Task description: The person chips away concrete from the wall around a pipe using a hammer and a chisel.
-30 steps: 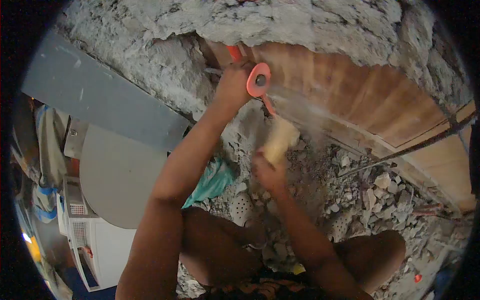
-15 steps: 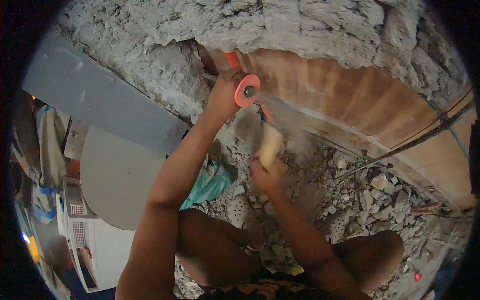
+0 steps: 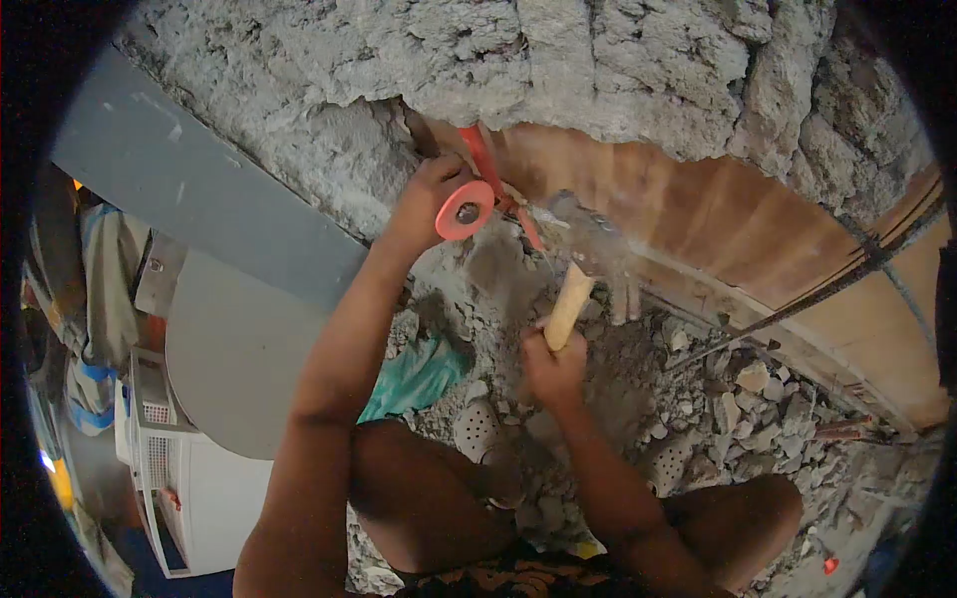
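Observation:
My left hand (image 3: pixel 434 204) is wrapped round a chisel with a round pink guard (image 3: pixel 465 210); the metal struck end shows in the guard's middle. The chisel's far end is hidden by my hand, near the broken concrete edge. My right hand (image 3: pixel 555 364) grips the pale wooden handle of a hammer (image 3: pixel 570 307). The hammer's blurred grey head is to the right of the guard, apart from the chisel. Orange-red tubing (image 3: pixel 478 154) runs beside my left hand, against the brown wooden board (image 3: pixel 638 199).
Rough concrete (image 3: pixel 449 60) spans the top. Rubble (image 3: pixel 758 399) covers the ground around my clogs. Rebar (image 3: pixel 827 289) crosses at right. A grey panel (image 3: pixel 209 189), round grey board (image 3: pixel 239 349), white rack (image 3: pixel 214 498) and green plastic (image 3: pixel 414 379) lie left.
My left hand and the chisel have shifted down and left in view. The hammer has swung away from the chisel to the right, with my right hand slightly lower.

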A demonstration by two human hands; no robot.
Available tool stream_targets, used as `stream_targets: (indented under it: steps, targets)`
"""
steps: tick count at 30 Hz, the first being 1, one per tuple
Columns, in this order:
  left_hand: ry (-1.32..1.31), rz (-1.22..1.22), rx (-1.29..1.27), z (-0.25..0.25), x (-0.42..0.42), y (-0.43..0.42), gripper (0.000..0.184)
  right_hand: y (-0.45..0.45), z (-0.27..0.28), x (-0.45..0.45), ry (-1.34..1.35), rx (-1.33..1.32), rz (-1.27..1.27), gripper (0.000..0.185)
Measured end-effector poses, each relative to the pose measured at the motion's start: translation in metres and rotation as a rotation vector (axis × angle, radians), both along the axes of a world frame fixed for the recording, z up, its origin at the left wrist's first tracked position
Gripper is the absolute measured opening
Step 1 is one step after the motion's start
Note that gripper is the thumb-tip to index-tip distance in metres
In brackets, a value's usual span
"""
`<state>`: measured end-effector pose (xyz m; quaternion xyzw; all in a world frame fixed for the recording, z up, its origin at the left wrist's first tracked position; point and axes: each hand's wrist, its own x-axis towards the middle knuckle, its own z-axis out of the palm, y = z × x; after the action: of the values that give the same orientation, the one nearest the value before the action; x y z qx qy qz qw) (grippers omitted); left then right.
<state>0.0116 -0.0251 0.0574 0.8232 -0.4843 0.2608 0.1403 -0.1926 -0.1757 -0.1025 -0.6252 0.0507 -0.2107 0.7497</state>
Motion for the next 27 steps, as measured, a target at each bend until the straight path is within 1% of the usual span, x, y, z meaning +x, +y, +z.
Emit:
stream_targets:
  steps: [1,2,4,5,6,7,9,10,11,13,14,15,16,17,18,19,20,21,23,25,26,27]
  targets:
    - [-0.061,0.014,0.038,-0.002,0.002,0.000,0.037,-0.001,0.009,-0.003,0.005,0.011,-0.004,0.011]
    - [-0.058,0.015,0.042,-0.001,0.003,-0.002,0.037,0.000,0.012,-0.005,0.007,0.015,-0.002,0.011]
    - [0.024,0.005,0.043,0.000,0.006,-0.002,0.034,0.005,0.016,-0.009,-0.301,0.040,-0.192,0.011]
    - [0.030,0.015,0.045,0.000,0.005,-0.002,0.034,0.006,0.033,-0.010,-0.294,0.044,-0.183,0.011]
    - [-0.013,0.001,0.034,0.000,0.005,-0.002,0.034,0.007,0.058,-0.009,-0.498,0.252,-0.090,0.010]
    - [-0.058,-0.017,0.022,0.000,0.006,-0.002,0.034,0.008,0.071,-0.006,-0.702,0.461,0.003,0.009]
    - [-0.052,0.010,0.005,-0.002,0.007,-0.004,0.035,0.020,0.044,-0.003,-0.617,0.123,-0.173,0.005]
    - [-0.048,0.036,-0.016,-0.002,0.007,-0.004,0.036,0.031,0.034,0.004,-0.458,0.008,-0.115,0.003]
    - [-0.047,0.035,-0.017,-0.003,0.009,-0.001,0.036,0.042,0.025,0.009,-0.297,-0.107,-0.057,0.005]
    - [-0.024,-0.016,0.032,-0.003,0.022,0.002,0.043,0.053,-0.002,0.019,0.048,-0.133,0.008,0.013]
    - [-0.023,-0.025,0.032,-0.004,0.021,0.000,0.043,0.053,-0.008,0.016,0.096,-0.160,0.014,0.015]
    - [-0.022,-0.018,0.039,-0.003,0.022,-0.002,0.041,0.049,0.006,0.021,0.133,-0.194,0.024,0.017]
    - [-0.001,-0.001,0.049,-0.007,0.018,0.001,0.039,0.046,0.018,0.011,0.017,0.046,0.068,0.009]
    - [0.017,0.007,0.051,-0.011,0.014,0.002,0.039,0.045,0.028,0.001,0.035,0.048,0.076,0.009]
    - [-0.039,-0.008,0.002,-0.008,0.015,0.000,0.038,0.041,0.035,-0.002,-0.148,0.079,-0.024,0.006]
    - [-0.098,-0.022,-0.047,-0.004,0.015,-0.001,0.037,0.037,0.042,-0.003,-0.334,0.111,-0.124,0.009]
    - [-0.097,-0.013,-0.047,0.000,0.014,0.001,0.037,0.030,0.054,-0.001,-0.331,0.112,-0.115,0.009]
    - [-0.065,-0.021,-0.065,0.003,0.014,0.002,0.036,0.020,0.068,0.006,-0.581,0.258,0.029,0.012]
    - [-0.036,-0.026,-0.084,0.006,0.015,0.004,0.036,0.025,0.066,0.014,-0.829,0.406,0.181,0.017]
    - [-0.092,-0.045,-0.040,0.003,0.018,0.008,0.036,0.051,0.025,0.024,-0.525,-0.033,-0.175,0.009]
    - [-0.093,-0.046,-0.041,-0.002,0.019,0.011,0.036,0.052,0.002,0.034,-0.029,-0.525,-0.048,0.008]
    - [-0.040,-0.078,-0.012,-0.004,0.019,0.015,0.038,0.053,-0.004,0.031,-0.031,-0.527,-0.053,0.008]
